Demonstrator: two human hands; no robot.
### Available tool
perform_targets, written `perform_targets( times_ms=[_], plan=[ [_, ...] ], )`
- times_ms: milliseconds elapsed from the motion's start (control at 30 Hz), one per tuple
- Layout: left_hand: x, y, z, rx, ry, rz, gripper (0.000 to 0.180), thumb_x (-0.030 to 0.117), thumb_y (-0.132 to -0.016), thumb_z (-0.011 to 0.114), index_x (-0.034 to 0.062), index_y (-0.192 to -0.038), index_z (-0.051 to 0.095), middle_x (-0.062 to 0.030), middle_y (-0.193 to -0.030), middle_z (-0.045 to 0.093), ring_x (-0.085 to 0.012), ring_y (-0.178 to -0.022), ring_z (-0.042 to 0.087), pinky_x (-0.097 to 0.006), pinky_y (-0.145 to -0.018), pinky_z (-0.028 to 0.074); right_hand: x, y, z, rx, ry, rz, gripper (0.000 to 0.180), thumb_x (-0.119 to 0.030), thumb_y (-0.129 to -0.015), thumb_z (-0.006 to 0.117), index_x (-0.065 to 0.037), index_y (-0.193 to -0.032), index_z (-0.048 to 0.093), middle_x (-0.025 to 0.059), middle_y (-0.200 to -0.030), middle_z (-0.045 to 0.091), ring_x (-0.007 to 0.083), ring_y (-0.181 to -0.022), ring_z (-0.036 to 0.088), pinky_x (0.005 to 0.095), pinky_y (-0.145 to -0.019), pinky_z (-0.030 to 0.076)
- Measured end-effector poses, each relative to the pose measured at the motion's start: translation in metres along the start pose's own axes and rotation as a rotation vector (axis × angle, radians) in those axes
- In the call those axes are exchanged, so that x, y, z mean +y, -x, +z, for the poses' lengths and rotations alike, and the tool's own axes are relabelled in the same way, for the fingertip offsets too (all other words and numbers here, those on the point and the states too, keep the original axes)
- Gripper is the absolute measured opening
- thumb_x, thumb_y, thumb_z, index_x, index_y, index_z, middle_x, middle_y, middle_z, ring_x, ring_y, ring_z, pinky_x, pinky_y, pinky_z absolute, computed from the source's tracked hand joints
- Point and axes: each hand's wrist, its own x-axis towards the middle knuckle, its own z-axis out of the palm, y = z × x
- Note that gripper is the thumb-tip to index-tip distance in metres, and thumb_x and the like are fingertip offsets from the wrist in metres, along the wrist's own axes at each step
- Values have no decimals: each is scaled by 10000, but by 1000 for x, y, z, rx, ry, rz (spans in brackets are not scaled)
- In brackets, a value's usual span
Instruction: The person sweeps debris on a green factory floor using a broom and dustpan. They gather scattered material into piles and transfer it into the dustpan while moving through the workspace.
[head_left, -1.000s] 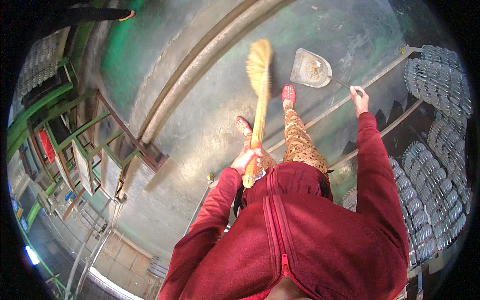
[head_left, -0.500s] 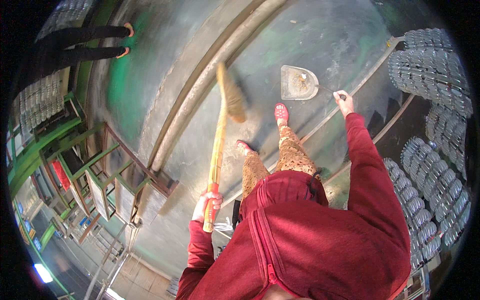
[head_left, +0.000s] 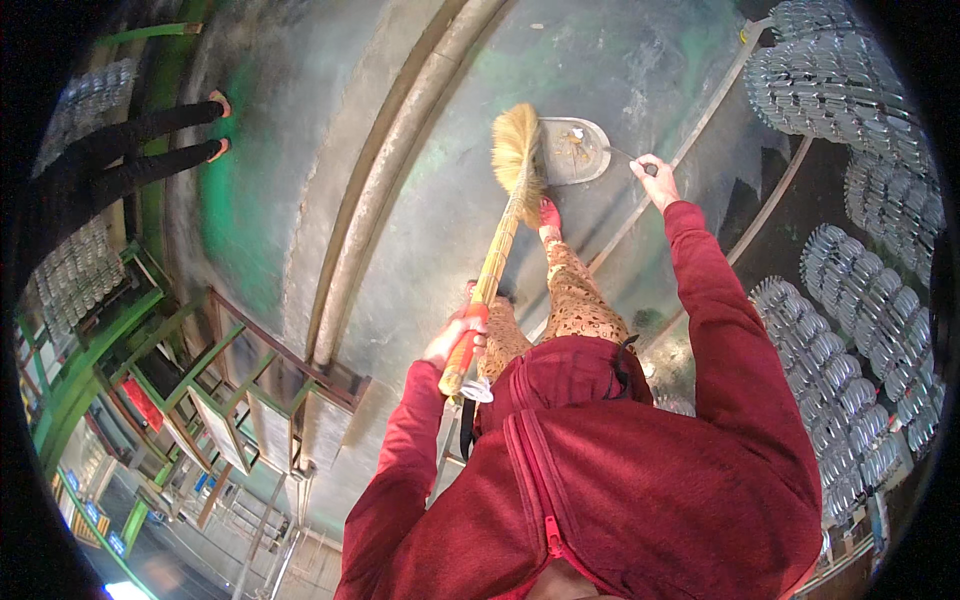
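Over the grey floor (head_left: 420, 250) it's the broom (head_left: 499, 250), bristles (head_left: 516, 145) right up at the edge of the dustpan (head_left: 588, 167) out in front, left hand (head_left: 455, 338) with its grip wrapped round the broom's handle (head_left: 467, 350), right hand (head_left: 655, 183) with its grip clenched on the pan's handle (head_left: 651, 169), small scraps (head_left: 577, 135) inside.

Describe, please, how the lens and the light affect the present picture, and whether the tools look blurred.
Head view: strong fisheye curvature, black corners; head view: a white glare at the lower left edge, bright reflections on the shiny stacks at right; head view: the broom and dustpan look fairly sharp.
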Motion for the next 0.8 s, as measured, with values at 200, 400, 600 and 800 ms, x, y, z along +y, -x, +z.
perform_targets(
  times_ms=[200,400,600,800],
  plan=[
    [33,92,-25,-56,223,-26,331,32,-698,498,104,-1003,390,-1,-637,361,-56,-474,362,-162,-376,307,0,-10,-17,-61,-177,113,220,-259,-731,631,-54,-801,595,15,-724,543,128,-720,479,274,-683,396],
    [76,114,-20,121,-62,122,472,45,-714,496,158,-1136,318,-23,-667,407,-90,-472,404,-196,-381,347,15,-6,-57,-9,-141,96,235,-285,-730,626,-59,-774,579,-4,-701,526,122,-703,469,267,-677,390],
    [88,21,-30,242,-346,166,599,34,-723,487,188,-1241,231,-38,-695,440,-100,-488,433,-251,-417,406,22,4,-86,18,-53,113,251,-293,-740,612,-49,-785,576,23,-734,549,139,-743,479,276,-701,386],
    [26,-49,18,-42,-74,21,388,43,-745,502,176,-1079,354,-24,-692,422,-93,-509,417,-220,-430,379,49,12,-86,166,-44,59,250,-265,-737,619,-28,-800,572,42,-767,559,146,-762,487,280,-735,386]
  ],
)
